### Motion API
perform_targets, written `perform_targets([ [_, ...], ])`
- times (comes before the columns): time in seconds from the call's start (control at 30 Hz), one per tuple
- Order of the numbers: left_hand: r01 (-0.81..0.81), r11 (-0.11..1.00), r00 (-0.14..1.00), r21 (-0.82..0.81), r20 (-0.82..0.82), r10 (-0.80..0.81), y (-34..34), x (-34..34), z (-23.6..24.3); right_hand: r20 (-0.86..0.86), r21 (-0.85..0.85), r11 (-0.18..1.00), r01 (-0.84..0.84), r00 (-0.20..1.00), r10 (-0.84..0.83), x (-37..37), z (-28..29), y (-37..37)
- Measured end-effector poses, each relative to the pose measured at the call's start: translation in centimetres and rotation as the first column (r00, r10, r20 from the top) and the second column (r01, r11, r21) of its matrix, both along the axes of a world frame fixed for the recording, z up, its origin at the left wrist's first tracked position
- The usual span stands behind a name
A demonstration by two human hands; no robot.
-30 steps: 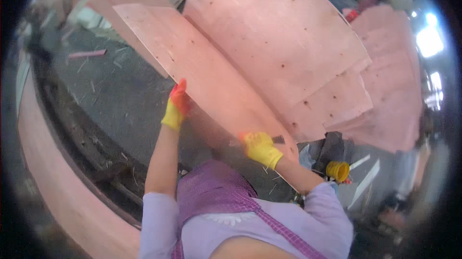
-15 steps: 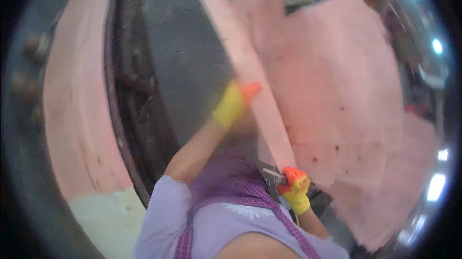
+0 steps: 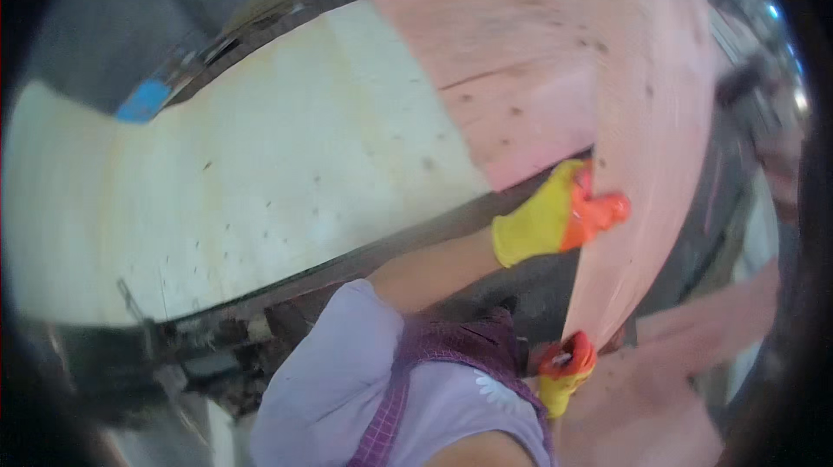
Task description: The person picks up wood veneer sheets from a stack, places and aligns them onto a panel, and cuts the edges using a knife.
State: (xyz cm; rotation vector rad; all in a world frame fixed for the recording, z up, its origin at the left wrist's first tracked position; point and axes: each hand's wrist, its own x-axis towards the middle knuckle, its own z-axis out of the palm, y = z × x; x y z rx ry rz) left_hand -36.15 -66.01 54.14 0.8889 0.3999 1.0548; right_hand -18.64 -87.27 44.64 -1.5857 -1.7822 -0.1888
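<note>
A long pinkish wood veneer sheet [image 3: 651, 111] runs from the far right back toward my body, its near end narrowing. My left hand [image 3: 560, 214], in a yellow glove with orange-coated fingers, grips its left edge, the thumb over the top face and the other fingers mostly hidden. Lower down, at the near end, my right hand [image 3: 567, 370] is closed around the veneer's corner in the same kind of glove. Something small and dark shows between its fingers, too blurred to name. The sheet hangs partly over a bench.
A long bench to the left carries a whitish veneer sheet [image 3: 260, 163] and a pink one [image 3: 512, 59]. A blue object [image 3: 144, 101] lies by its far edge. More pink sheets [image 3: 642, 406] lie low at the right. Clutter [image 3: 226, 363] sits under the bench.
My view has swung so the bench with the whitish sheet now lies ahead and left. The held veneer has moved with my hands to the right, showing a broader face.
</note>
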Motion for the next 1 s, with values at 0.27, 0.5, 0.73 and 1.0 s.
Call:
perform_targets([
  [0.27, -0.702, 0.657, 0.614, 0.275, -0.234, 0.754, -8.0, -20.8, 1.0, 0.405, 0.214, 0.889, -0.404, 0.865, 0.296, -10.2, 5.3, 9.5],
  [0.5, -0.768, 0.547, 0.545, -0.332, 0.109, 0.831, -4.6, -36.9, -4.1, -0.021, -0.276, 0.742, -0.610, 0.776, 0.630, -23.3, 5.1, 21.3],
  [0.73, -0.832, 0.419, 0.111, 0.364, -0.630, 0.769, -11.8, -58.5, -37.0, -0.458, -0.435, 0.501, -0.748, 0.663, 0.593, -38.9, -11.3, 13.0],
  [1.0, -0.665, 0.205, 0.464, -0.718, -0.181, 0.867, -12.1, -53.8, -38.5, -0.881, -0.444, 0.509, -0.737, 0.462, -0.101, -40.5, -22.2, 16.6],
])
